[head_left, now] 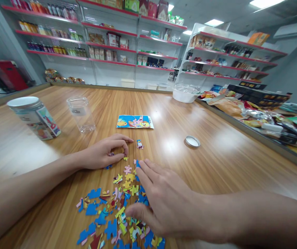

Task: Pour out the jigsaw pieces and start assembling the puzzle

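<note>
Several loose jigsaw pieces (107, 211), mostly blue and yellow, lie scattered on the wooden table (216, 162) close to me. My right hand (164, 200) lies flat over the right side of the pile, fingers spread and touching pieces. My left hand (107, 152) rests on the table at the far end of the pile, its fingertips curled around a small piece. One single piece (139, 144) lies apart just beyond my left fingers. A cartoon reference picture (135, 121) lies flat farther out.
An open clear jar (81, 114) and a lidded, labelled jar (35, 117) stand at the left. A metal lid (192, 141) lies to the right. A white bowl (185, 94) sits at the far edge. Packaged snacks fill the right side; shop shelves stand behind.
</note>
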The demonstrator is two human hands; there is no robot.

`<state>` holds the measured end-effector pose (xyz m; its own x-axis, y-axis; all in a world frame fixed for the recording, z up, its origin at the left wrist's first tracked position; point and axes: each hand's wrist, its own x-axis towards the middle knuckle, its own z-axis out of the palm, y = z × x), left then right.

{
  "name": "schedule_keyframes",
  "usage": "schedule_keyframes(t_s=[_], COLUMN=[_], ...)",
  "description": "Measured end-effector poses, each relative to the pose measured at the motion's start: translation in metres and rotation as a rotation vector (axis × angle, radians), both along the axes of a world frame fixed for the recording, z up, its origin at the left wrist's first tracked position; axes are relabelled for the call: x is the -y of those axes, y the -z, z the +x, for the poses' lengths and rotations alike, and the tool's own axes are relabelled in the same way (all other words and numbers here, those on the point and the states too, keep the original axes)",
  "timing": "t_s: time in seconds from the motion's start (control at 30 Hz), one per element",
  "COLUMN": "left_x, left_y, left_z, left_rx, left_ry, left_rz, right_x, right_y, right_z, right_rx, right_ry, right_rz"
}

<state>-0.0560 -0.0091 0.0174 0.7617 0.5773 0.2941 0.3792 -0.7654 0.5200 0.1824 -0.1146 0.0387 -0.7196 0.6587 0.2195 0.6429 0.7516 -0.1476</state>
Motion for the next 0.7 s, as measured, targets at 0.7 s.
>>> schedule_keyframes(t_s=[0.7], left_x=[-0.001], left_y=[0.008], left_z=[0.002], left_rx=[-0.296], left_ry=[0.011], left_rz=[0.121], right_x=[-0.068], right_y=[0.011], right_z=[0.015], right_rx=[-0.264], right_ry=[-0.225], right_rz=[0.057])
